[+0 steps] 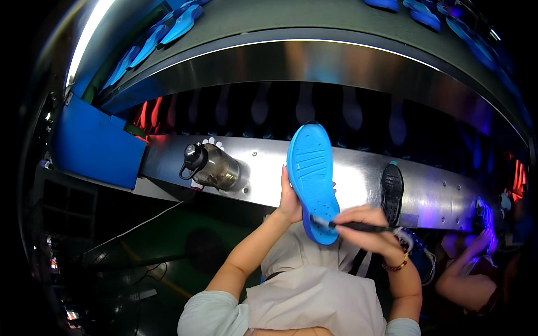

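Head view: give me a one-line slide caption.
Left hand holds a blue shoe sole upright while the right hand applies a black brush near its heel.

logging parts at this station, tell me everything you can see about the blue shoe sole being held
The blue shoe sole is bright blue and looks like moulded rubber or foam, with a few shallow grooves across its middle and a rounded toe and heel. It stands nearly upright, its flat face toward the camera, in front of the shiny metal ledge. The left hand grips its left edge from behind, fingers hidden. The right hand holds a dark pen-like tool whose tip touches the sole's lower end.
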Motion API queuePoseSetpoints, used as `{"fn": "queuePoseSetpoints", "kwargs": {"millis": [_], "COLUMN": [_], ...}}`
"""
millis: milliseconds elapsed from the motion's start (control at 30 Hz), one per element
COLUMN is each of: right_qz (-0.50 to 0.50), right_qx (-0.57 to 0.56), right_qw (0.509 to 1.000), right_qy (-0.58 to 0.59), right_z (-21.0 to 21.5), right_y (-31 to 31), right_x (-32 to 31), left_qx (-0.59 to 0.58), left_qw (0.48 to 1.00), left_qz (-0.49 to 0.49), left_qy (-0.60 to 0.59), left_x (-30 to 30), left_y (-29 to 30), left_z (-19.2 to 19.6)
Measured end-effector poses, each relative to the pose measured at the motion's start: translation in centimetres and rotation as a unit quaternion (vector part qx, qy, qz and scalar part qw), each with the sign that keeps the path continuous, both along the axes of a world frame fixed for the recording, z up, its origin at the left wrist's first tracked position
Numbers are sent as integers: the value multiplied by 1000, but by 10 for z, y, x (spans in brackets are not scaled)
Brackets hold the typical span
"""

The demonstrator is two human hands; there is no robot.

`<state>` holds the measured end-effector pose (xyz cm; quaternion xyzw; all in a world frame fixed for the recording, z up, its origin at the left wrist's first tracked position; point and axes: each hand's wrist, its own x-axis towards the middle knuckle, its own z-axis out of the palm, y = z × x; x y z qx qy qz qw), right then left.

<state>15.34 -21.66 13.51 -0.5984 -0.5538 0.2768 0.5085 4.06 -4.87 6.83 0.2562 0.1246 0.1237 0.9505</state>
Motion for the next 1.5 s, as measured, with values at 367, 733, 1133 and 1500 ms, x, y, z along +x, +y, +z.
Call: {"fn": "queuePoseSetpoints", "kwargs": {"millis": [367, 733, 1133, 1500], "right_qz": [2, -121, 44, 132], "right_qx": [64, 84, 106, 123], "right_qw": [982, 989, 992, 980], "right_qy": [176, -10, -58, 82], "right_z": [42, 39, 41, 23], "right_y": [15, 11, 3, -9], "right_x": [24, 32, 20, 30], "left_qx": [30, 99, 99, 109], "left_qw": [998, 987, 961, 964], "left_qz": [-3, 124, 194, 181], "left_qy": [50, 36, -170, -159], "left_x": [13, 23, 18, 12], "left_y": [-30, -24, -1, 11], "left_z": [46, 53, 81, 98]}}
